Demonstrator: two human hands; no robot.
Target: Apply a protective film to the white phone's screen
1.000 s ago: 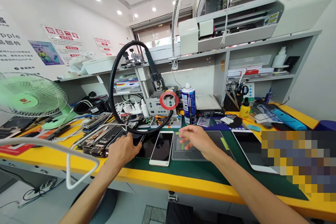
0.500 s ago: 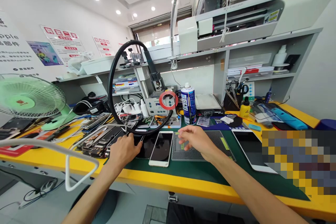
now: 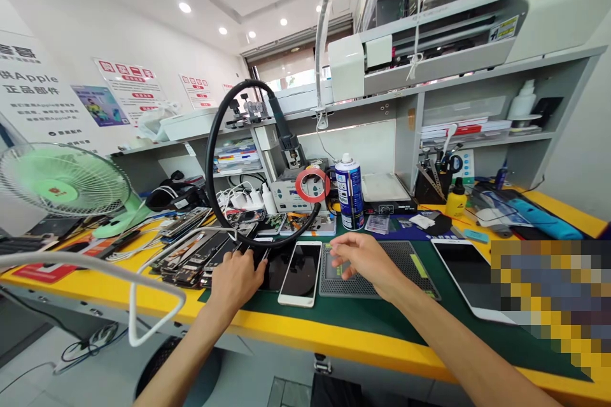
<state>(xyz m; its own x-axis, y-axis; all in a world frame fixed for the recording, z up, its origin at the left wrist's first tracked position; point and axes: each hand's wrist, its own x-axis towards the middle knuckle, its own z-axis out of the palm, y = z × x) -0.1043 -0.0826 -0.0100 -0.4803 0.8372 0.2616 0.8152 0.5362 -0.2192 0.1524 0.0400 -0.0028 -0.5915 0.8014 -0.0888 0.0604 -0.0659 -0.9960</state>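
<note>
My left hand [image 3: 237, 278] rests on a dark phone [image 3: 274, 267] on the green mat [image 3: 382, 308], fingers curled around a thin metal tool whose tip shows near the phone's edge. A white phone [image 3: 301, 272] with a black screen lies face up just right of it. My right hand [image 3: 365, 259] hovers over a grey perforated pad [image 3: 410, 261], fingers loosely spread and holding nothing.
A black hose loop [image 3: 212, 165] arches over the bench. Behind stand a blue spray can [image 3: 350, 192], red tape roll [image 3: 312, 184] and a soldering station [image 3: 291, 194]. Opened phones [image 3: 186, 254] pile at left beside a green fan [image 3: 64, 181]. A white tablet [image 3: 465, 270] lies right.
The view shifted slightly left and down. My left hand slid a little forward on the dark phone; my right hand stayed over the perforated pad.
</note>
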